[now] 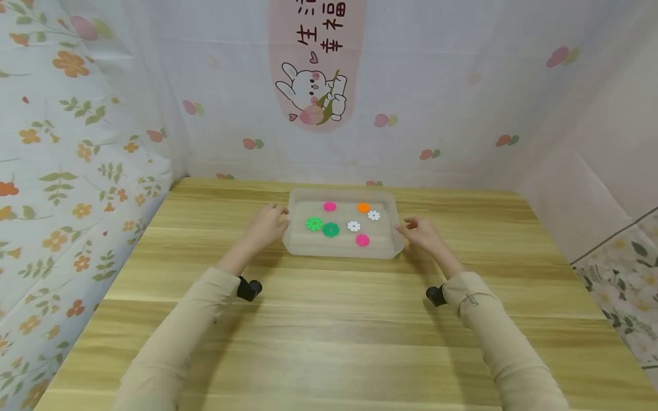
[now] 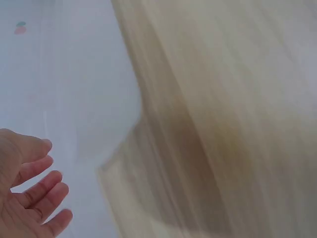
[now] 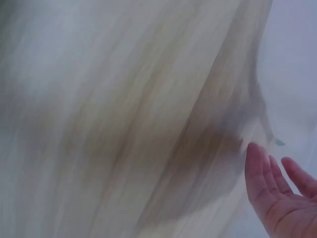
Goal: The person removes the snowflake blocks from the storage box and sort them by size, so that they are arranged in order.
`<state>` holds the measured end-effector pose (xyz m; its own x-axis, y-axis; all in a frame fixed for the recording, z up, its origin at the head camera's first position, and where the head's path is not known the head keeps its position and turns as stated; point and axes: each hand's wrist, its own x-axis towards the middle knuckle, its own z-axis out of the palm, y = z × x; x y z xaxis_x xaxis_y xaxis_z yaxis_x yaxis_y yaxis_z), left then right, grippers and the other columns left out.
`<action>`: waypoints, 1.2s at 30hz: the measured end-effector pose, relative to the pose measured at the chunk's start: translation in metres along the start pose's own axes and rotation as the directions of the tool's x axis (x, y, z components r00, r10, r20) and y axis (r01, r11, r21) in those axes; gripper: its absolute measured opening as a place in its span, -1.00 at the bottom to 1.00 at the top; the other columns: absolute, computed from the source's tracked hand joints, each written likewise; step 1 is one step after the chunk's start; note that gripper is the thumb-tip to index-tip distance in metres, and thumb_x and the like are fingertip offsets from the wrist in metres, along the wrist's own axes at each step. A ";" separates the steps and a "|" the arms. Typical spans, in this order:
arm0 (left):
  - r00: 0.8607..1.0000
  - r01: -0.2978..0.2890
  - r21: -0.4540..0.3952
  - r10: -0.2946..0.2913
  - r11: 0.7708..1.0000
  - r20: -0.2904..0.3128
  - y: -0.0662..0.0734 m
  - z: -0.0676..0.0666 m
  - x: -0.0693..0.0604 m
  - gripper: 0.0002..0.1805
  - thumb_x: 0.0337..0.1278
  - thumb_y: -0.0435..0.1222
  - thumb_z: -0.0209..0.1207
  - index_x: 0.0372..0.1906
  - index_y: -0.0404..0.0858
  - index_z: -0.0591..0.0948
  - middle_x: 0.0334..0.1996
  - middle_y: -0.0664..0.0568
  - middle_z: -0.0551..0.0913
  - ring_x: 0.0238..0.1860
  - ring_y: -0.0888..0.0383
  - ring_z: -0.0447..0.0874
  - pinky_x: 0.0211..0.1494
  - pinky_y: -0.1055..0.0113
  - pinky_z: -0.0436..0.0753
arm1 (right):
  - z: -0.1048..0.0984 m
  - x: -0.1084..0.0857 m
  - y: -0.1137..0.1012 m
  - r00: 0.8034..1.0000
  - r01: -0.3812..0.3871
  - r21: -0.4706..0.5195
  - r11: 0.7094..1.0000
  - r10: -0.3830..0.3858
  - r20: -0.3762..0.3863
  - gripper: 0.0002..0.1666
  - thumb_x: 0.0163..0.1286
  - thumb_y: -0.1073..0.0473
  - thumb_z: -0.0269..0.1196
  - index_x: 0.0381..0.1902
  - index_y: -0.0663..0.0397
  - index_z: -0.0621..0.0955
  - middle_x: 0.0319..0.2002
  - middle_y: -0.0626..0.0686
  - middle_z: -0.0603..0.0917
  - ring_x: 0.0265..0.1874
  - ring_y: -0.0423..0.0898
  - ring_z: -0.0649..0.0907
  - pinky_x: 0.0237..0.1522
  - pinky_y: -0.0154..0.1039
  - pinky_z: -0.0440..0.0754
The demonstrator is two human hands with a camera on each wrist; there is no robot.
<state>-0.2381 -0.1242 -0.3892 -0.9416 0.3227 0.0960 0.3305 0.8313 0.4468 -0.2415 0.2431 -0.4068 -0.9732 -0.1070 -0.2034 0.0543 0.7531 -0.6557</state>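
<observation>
A translucent plastic tray (image 1: 339,252) lies on the wooden table with several notched discs in it. Among these are a light green disc (image 1: 315,224), a darker green disc (image 1: 331,229), an orange disc (image 1: 364,208), two white ones and two pink ones. My left hand (image 1: 269,224) is by the tray's left side, my right hand (image 1: 422,233) by its right side; contact with the rim is hard to tell. Both wrist views show loosely bent fingers with nothing between them: the left hand (image 2: 34,193) and the right hand (image 3: 277,198). Neither wrist view shows the tray.
The wooden table (image 1: 339,342) reaches back to a white curtain (image 1: 437,103) with a rabbit print. More patterned cloth (image 1: 77,148) hangs along the left side. Black wrist mounts (image 1: 249,289) sit at both sleeve cuffs.
</observation>
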 end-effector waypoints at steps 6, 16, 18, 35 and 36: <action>0.998 -0.014 -0.072 0.019 0.997 0.060 0.024 0.007 0.016 -0.66 0.18 -0.37 0.07 0.03 -0.44 0.46 0.04 -0.33 0.47 0.06 -0.18 0.46 0.09 0.08 0.52 | 0.005 0.006 -0.005 0.995 -0.096 0.189 0.977 0.098 -0.004 -0.26 0.31 0.05 0.13 0.28 0.39 0.20 0.13 0.43 0.40 -0.15 0.11 0.62 -0.28 -0.27 0.67; 0.988 -0.043 -0.129 0.061 0.991 0.140 0.064 0.029 0.040 -0.66 0.15 -0.44 0.08 0.05 -0.43 0.46 0.06 -0.23 0.46 0.13 -0.08 0.43 0.19 0.17 0.46 | 0.011 0.011 -0.008 0.985 -0.089 0.266 0.960 0.125 -0.120 -0.31 0.25 0.18 0.21 0.29 0.24 0.27 0.05 0.39 0.49 -0.11 0.21 0.61 -0.39 -0.27 0.67; 0.985 -0.067 -0.124 0.086 0.990 0.152 0.073 0.033 0.045 -0.67 0.13 -0.44 0.10 0.03 -0.43 0.47 0.04 -0.23 0.48 0.12 -0.07 0.44 0.19 0.19 0.46 | 0.013 0.012 -0.008 0.983 -0.081 0.273 0.959 0.123 -0.138 -0.35 0.24 0.22 0.21 0.26 0.24 0.30 0.01 0.39 0.52 -0.23 0.14 0.64 -0.47 -0.34 0.64; 0.912 -0.113 -0.050 0.124 0.992 0.391 0.120 0.077 0.071 -0.66 0.01 -0.41 0.20 -0.06 -0.43 0.51 -0.07 -0.16 0.53 -0.04 0.01 0.48 0.10 0.27 0.49 | 0.020 0.019 -0.012 0.954 -0.064 0.171 0.983 0.111 -0.280 -0.54 0.08 0.44 0.17 0.02 0.34 0.53 -0.36 0.17 0.56 -0.39 -0.10 0.51 -0.49 -0.47 0.44; 0.912 -0.125 -0.038 0.130 0.991 0.389 0.121 0.079 0.072 -0.67 -0.01 -0.40 0.22 -0.09 -0.43 0.52 -0.11 -0.16 0.53 -0.08 0.02 0.48 0.06 0.28 0.50 | 0.019 0.019 -0.012 0.953 -0.066 0.168 0.984 0.112 -0.282 -0.54 0.08 0.44 0.16 0.02 0.34 0.53 -0.37 0.16 0.55 -0.38 -0.09 0.51 -0.49 -0.47 0.44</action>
<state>-0.2610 0.0350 -0.3984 -0.7908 0.5784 -0.2002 0.4431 0.7667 0.4645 -0.2567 0.2193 -0.4166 -0.9843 0.1652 -0.0622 0.1549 0.6388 -0.7536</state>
